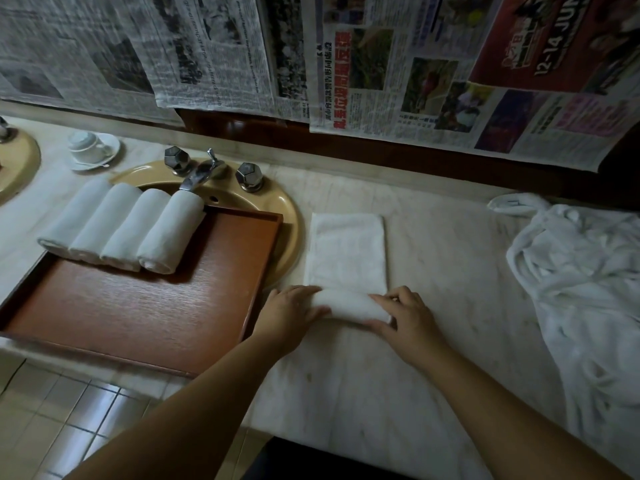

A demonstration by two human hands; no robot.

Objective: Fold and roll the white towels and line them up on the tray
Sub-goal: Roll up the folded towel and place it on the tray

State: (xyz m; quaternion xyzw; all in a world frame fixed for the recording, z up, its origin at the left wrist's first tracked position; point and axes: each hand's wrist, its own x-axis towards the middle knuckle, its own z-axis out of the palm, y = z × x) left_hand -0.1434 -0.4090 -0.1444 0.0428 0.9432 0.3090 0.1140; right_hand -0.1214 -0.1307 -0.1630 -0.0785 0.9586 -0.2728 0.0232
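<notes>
while both hands (291, 315) (403, 320) grip the half-rolled towel (348, 271), their curled fingers hide its ends.

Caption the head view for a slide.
Both hands, left hand and right hand, roll a towel beside four rolled towels on the tray.

one head-worn view looks forward and steeply down on the counter (433, 258) from close above its near edge. the wide lens bends the edges. the counter fills the middle; beyond it the newspapers (398, 64) on the wall close the top, and the floor (62, 420) shows below its near-left edge. both forearms enter from the bottom.
</notes>
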